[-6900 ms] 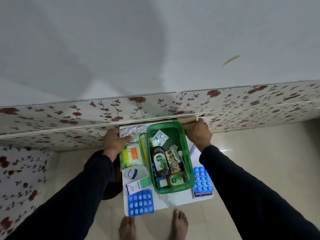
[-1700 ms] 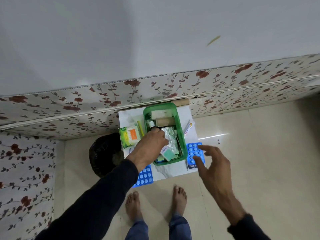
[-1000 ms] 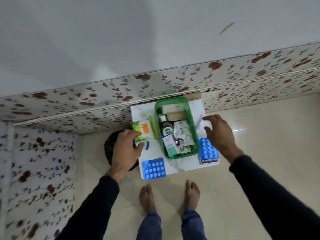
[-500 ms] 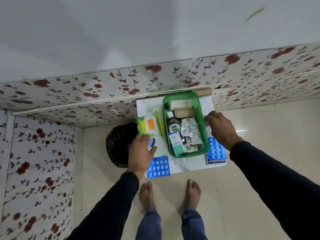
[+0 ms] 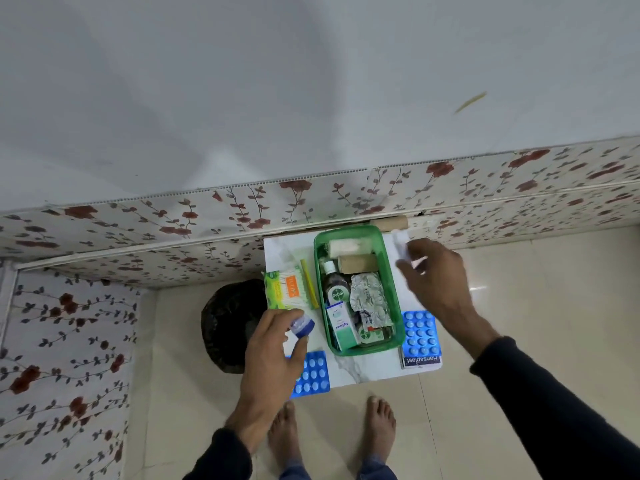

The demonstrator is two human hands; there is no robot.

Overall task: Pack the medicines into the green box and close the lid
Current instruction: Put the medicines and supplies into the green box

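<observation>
The green box (image 5: pixel 360 233) stands open in the middle of a small white table (image 5: pixel 363 370), packed with a brown Dettol bottle (image 5: pixel 334 284), a white-and-green carton (image 5: pixel 341 327), a foil strip (image 5: pixel 369 296) and two rolls at its far end. Just left of it lie a cotton-bud pack (image 5: pixel 287 289) and a yellow stick (image 5: pixel 309 284). The left hand (image 5: pixel 273 355) pinches a small blue-capped container (image 5: pixel 301 326) over the table's left edge. The right hand (image 5: pixel 436 275) holds something white, blurred, beside the box's right wall, above a blue blister pack (image 5: pixel 420 334).
</observation>
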